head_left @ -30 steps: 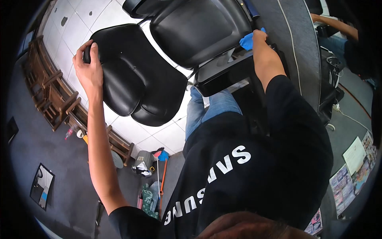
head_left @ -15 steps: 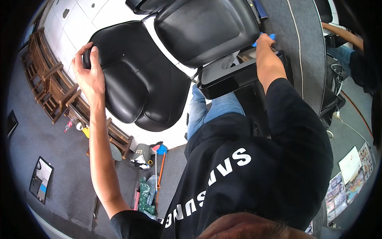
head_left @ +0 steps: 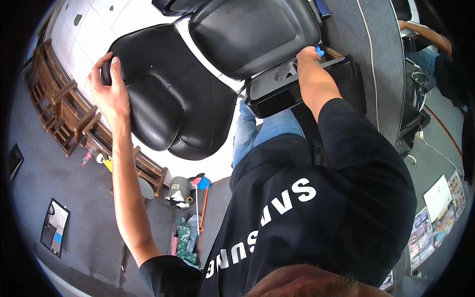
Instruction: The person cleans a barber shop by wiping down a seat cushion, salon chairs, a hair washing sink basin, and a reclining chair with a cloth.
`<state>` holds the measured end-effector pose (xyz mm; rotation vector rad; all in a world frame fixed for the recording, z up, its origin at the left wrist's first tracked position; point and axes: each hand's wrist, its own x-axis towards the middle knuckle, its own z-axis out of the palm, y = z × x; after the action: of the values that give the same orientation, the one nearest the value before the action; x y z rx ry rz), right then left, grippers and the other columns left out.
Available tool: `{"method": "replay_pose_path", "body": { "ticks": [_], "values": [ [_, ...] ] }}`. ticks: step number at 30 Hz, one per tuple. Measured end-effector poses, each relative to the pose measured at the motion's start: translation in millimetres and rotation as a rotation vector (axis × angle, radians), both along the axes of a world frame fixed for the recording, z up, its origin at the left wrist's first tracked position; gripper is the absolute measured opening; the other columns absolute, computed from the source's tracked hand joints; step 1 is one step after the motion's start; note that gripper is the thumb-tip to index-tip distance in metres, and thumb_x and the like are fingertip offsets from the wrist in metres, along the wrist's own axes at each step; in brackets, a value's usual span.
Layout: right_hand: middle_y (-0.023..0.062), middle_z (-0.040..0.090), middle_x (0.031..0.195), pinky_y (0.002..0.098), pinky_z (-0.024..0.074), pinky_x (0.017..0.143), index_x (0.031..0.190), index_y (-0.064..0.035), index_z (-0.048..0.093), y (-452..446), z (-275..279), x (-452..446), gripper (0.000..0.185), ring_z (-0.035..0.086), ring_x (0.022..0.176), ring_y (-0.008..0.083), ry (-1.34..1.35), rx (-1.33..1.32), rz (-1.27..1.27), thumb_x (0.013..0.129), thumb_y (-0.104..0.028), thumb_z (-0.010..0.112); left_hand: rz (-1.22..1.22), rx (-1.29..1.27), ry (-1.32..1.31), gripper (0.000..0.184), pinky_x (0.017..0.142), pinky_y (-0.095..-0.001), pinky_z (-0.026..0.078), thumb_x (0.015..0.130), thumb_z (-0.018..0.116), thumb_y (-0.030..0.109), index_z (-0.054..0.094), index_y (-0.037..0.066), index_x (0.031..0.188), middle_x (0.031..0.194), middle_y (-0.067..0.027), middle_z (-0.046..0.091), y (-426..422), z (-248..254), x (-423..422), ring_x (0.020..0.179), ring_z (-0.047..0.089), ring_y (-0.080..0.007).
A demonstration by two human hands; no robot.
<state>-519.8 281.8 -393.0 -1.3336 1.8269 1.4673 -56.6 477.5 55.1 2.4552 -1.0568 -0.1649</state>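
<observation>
My left hand (head_left: 110, 91) is at the upper left, its fingers curled over the edge of a black padded chair back (head_left: 198, 106). At the upper right my right hand (head_left: 309, 53) is closed around a blue cloth (head_left: 319, 51), of which only a small part shows. That hand is over the side of the black chair seat (head_left: 250, 37), beside the glossy black armrest (head_left: 297, 91). What the cloth touches is hidden by the hand.
Wooden chairs (head_left: 64, 111) line the left. A grey bin (head_left: 179, 188), a broom and a dustpan (head_left: 203, 182) are lower down. A white cable (head_left: 368, 54) runs down a grey surface at right, beside a mirror (head_left: 438, 94) reflecting an arm. White tiles (head_left: 91, 37) lie beyond the chair.
My right hand has moved left with the blue cloth, from the seat's outer edge towards the gap between seat and armrest. My left hand stays on the chair back.
</observation>
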Motion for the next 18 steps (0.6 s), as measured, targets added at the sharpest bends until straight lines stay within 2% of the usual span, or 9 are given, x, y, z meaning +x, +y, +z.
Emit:
{"method": "replay_pose_path", "body": {
  "ticks": [3, 10, 11, 13, 18],
  "values": [
    [0.0077, 0.055, 0.149, 0.0480, 0.0402, 0.114, 0.146, -0.0118, 0.054, 19, 25, 23, 0.051, 0.053, 0.137, 0.0245, -0.011, -0.009, 0.058, 0.098, -0.031, 0.057, 0.000, 0.011, -0.009, 0.033, 0.100, -0.0405, 0.046, 0.098, 0.066, 0.035, 0.071, 0.011, 0.119, 0.116, -0.0160, 0.058, -1, 0, 0, 0.109, 0.061, -0.0276],
    [0.0170, 0.051, 0.150, 0.0467, 0.0446, 0.111, 0.156, -0.0041, 0.031, 61, 39, 65, 0.068, 0.056, 0.131, 0.0366, -0.083, 0.197, 0.036, 0.099, -0.032, 0.052, -0.025, 0.026, -0.020, 0.037, 0.100, -0.0424, 0.045, 0.097, 0.066, 0.039, 0.070, 0.010, 0.120, 0.114, -0.0172, 0.056, -1, -1, 2, 0.107, 0.059, -0.0297],
    [0.0120, 0.059, 0.144, 0.0507, 0.0384, 0.115, 0.137, -0.0119, 0.064, 71, 49, 72, 0.049, 0.058, 0.133, 0.0273, -0.096, 0.044, -0.032, 0.094, -0.036, 0.063, -0.014, 0.028, -0.005, 0.037, 0.100, -0.0426, 0.045, 0.097, 0.066, 0.040, 0.069, 0.010, 0.120, 0.114, -0.0175, 0.056, -1, 0, 1, 0.107, 0.059, -0.0300],
    [0.0124, 0.058, 0.145, 0.0499, 0.0400, 0.114, 0.140, -0.0105, 0.059, 81, 47, 82, 0.052, 0.057, 0.133, 0.0291, -0.102, -0.056, -0.099, 0.094, -0.034, 0.063, 0.004, 0.029, 0.027, 0.039, 0.100, -0.0430, 0.044, 0.097, 0.066, 0.042, 0.069, 0.010, 0.121, 0.114, -0.0179, 0.055, -1, 2, -2, 0.108, 0.058, -0.0306],
    [0.0133, 0.055, 0.148, 0.0481, 0.0441, 0.110, 0.148, -0.0069, 0.047, 90, 37, 82, 0.059, 0.054, 0.134, 0.0337, -0.121, -0.025, -0.141, 0.094, -0.028, 0.061, -0.044, 0.030, 0.033, 0.042, 0.102, -0.0443, 0.043, 0.096, 0.066, 0.046, 0.068, 0.012, 0.121, 0.118, -0.0183, 0.052, 1, -2, 2, 0.112, 0.055, -0.0317]
  ]
}}
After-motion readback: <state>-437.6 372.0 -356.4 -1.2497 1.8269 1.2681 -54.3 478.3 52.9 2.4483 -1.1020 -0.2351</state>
